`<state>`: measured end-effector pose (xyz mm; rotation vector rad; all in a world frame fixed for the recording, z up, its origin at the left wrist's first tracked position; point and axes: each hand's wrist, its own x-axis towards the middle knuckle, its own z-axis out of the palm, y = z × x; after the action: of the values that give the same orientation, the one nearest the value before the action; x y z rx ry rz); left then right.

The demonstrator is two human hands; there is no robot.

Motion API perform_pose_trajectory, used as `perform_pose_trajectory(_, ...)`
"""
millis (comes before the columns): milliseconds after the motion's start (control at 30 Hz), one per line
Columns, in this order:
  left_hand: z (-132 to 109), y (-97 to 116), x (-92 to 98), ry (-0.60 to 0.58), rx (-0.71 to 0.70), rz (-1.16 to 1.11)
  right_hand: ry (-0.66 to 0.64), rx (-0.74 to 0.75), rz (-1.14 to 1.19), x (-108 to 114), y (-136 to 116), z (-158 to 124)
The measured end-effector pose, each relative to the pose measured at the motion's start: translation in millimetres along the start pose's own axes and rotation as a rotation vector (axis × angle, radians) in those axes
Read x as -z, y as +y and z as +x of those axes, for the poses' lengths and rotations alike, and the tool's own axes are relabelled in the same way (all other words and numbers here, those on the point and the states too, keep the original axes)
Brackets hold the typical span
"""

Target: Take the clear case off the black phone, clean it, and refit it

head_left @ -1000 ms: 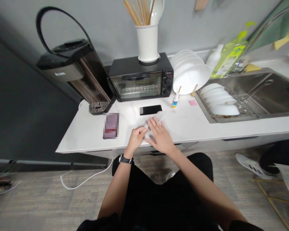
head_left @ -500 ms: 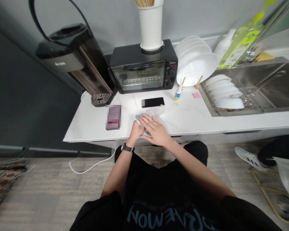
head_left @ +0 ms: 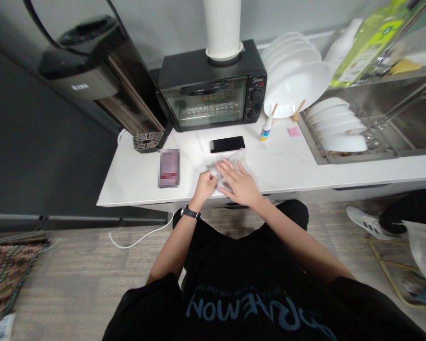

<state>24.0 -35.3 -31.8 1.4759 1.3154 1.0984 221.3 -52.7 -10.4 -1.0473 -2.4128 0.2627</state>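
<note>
A thin, see-through plastic bag (head_left: 240, 156) lies crumpled on the white counter near its front edge. My left hand (head_left: 204, 185) is closed in a fist around the bag's left side. Flat on top of the bag rests my right hand (head_left: 240, 183), its fingers stretched out and partly spread. It hides much of the bag's middle. Just beyond the bag is a black smartphone (head_left: 227, 144), lying face up. To the left of my hands lies a purple packet (head_left: 169, 168), its surface blurred out.
A toaster oven (head_left: 213, 102) stands behind the phone, with a drinks dispenser (head_left: 128, 94) on its left. White plates (head_left: 298, 85), a small glue bottle (head_left: 266, 129) and a pink sticky note (head_left: 294, 131) are to the right. Bowls (head_left: 344, 142) sit in the sink.
My right hand has shifted slightly right over the bag, still flat. My left hand keeps its grip on the bag. The whole view has moved a little as well.
</note>
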Motion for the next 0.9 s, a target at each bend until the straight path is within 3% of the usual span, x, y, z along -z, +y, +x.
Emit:
perform_pose_trajectory(133, 0, 5, -3.0, -0.08, -0.049, -0.063, 0.153, -0.209, -0.047, 4, 15, 4)
perform_pose_trajectory(333, -1, 3, -1.1, -0.034, -0.026, 0.001, -0.015, 0.133, 0.0, -6, 2, -1)
perform_pose_trajectory(500, -1, 6, -2.7, -0.096, -0.086, -0.041, 0.155, -0.102, -0.106, 2, 22, -4)
perform_pose_trajectory(700, 3, -4, -1.0, -0.033, -0.068, -0.027, 0.01, 0.15, -0.073, -8, 2, -9)
perform_pose_trajectory(900, 3, -1, -4.3, -0.068, -0.103, -0.115, 0.263, -0.141, -0.116, -14, 7, -6)
